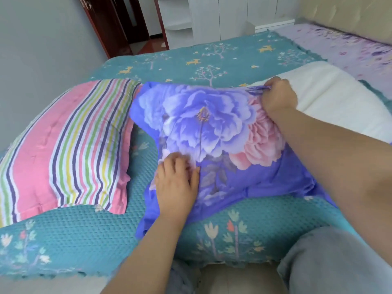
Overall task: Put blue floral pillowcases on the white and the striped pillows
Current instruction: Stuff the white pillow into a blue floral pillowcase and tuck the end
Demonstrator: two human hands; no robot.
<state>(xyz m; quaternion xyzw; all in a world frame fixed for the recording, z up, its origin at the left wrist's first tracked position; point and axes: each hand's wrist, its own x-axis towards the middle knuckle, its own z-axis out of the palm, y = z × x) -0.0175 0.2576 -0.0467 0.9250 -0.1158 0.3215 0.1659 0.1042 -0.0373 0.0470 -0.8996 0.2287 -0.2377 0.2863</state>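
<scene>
Head view: a blue floral pillowcase (212, 141) is seen spread on the teal bedspread (84, 230), between the striped pillow (63, 149) on the left and the white pillow (331, 102) on the right, whose near end appears already inside the case. The case's far right edge is bunched and gripped in the right hand (277, 98), fingers curled round the gathered fabric at the case's open end against the white pillow. The left hand (176, 179) is laid flat on the near part of the case, fingers straight, pressing the cloth down. The fabric is judged thin, light and limp: it wrinkles and folds wherever pulled, so no stiffness can be relied on. It is probably slightly slick against the pillow. The pillows are judged soft, bulky and compressible, light enough for one hand. Best hold is judged to be the hem at the opening, taken at both corners so the mouth is kept wide; the pillow is best gripped by a corner and fed in. The striped pillow is uncovered; no second case can be made out.
</scene>
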